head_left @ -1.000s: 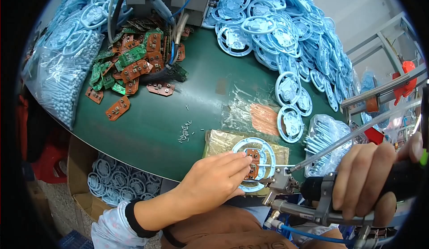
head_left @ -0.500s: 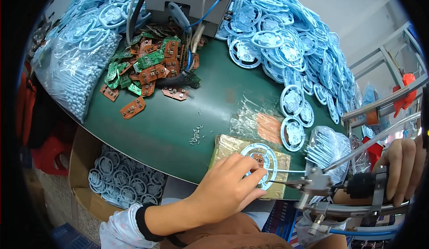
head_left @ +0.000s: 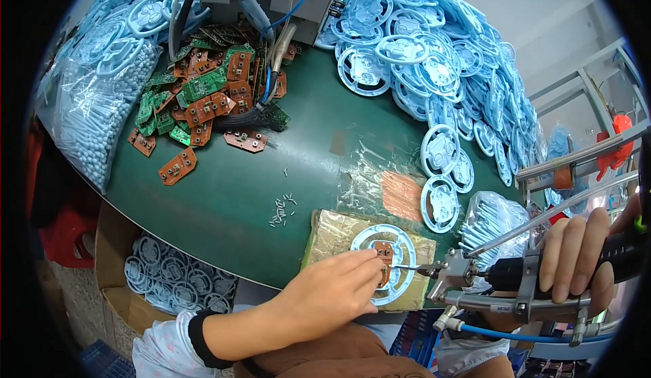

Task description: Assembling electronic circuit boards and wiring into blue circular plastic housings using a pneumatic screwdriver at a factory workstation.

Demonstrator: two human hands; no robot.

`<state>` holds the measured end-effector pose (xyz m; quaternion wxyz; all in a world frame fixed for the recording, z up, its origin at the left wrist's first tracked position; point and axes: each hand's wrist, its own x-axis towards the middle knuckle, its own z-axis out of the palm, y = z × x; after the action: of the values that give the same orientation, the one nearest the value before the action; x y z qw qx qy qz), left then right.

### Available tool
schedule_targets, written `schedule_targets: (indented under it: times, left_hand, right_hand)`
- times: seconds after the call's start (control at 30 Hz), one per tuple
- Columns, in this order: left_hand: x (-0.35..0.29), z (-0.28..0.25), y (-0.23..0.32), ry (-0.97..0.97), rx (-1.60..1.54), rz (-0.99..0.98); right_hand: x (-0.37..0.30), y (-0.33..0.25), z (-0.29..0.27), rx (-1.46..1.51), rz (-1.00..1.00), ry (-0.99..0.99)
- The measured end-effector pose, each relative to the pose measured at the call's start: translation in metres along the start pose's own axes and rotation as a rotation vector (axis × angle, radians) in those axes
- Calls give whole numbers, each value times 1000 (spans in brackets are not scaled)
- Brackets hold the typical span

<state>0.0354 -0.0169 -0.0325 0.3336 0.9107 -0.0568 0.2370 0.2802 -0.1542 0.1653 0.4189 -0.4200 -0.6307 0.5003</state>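
Note:
A light blue plastic steering-wheel-shaped piece (head_left: pixel 405 286) lies on a tape-wrapped block (head_left: pixel 325 235) at the table's near edge. Inside its ring sits a brown circuit board (head_left: pixel 384 250). My left hand (head_left: pixel 336 284) reaches over the ring's left side, its fingers closed and pressing on the piece and board. My right hand (head_left: pixel 576 256) wraps round a black power screwdriver (head_left: pixel 510 271) in a metal holder. The thin screwdriver bit (head_left: pixel 407 267) crosses the ring from the right, and its tip meets the board. Whether a screw sits under the tip, I cannot tell.
Loose screws (head_left: pixel 279 212) lie left of the block. Brown and green circuit boards (head_left: pixel 203 107) are heaped farther back by a grey machine (head_left: pixel 258 5). Light blue wheels (head_left: pixel 434 59) pile up at back right. Bags of rods (head_left: pixel 98 117) and a carton (head_left: pixel 115 290) stand leftward.
The screwdriver has moved left, bringing its tip from the ring's right edge onto the board. A pale rod beside the ring no longer shows. The view has shifted slightly.

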Motion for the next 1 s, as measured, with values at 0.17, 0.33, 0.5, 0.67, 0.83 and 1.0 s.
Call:
schedule_targets:
  times: [0.17, 0.33, 0.5, 0.67, 0.83, 1.0]
  left_hand:
    - [-2, 6, -7, -19, -53, -93]
    - [-2, 6, -7, -27, -57, -85]
    - [0, 7, -8, -25, -42, -79]
    - [1, -3, -6, -55, -3, -88]
    - [4, 5, -9, -38, 11, -65]
    - [37, -34, -17, 67, -24, -106]
  right_hand:
    - [29, 8, 35, -83, -55, 193]
    - [-1, 15, 16, -1, -5, 169]
    - [17, 29, 43, 19, -183, 527]
    - [35, 30, 51, -76, -212, 527]
    - [35, 38, 49, -129, -349, 609]
    - [10, -23, 11, -164, -343, 462]
